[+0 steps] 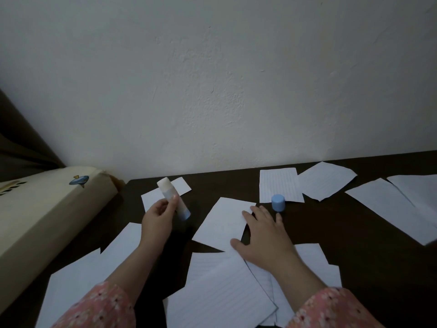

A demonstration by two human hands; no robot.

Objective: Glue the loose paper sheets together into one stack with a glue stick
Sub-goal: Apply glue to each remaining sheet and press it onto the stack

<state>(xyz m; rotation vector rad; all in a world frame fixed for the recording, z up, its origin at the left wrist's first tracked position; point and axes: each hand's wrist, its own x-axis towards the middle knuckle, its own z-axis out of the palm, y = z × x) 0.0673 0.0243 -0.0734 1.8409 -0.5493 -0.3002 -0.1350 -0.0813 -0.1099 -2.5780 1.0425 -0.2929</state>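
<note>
Your left hand (157,217) grips the uncapped glue stick (173,198); your right hand (262,235) lies flat, fingers spread, apparently pressing a paper sheet (222,223), cap (278,203) just beyond its fingertips.

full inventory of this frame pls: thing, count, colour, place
glue stick: 1, white with blue base, uncapped, held above the table's left part
cap: 1, blue, upright on table, centre
paper sheets: about a dozen, white, some lined, scattered and overlapping across table
table: 1, dark brown, against wall
wall: white, behind
cream padded object: 1, far left
left hand: grips the glue stick
right hand: flat, fingers on the centre sheet
sleeves: 2, pink floral
</note>
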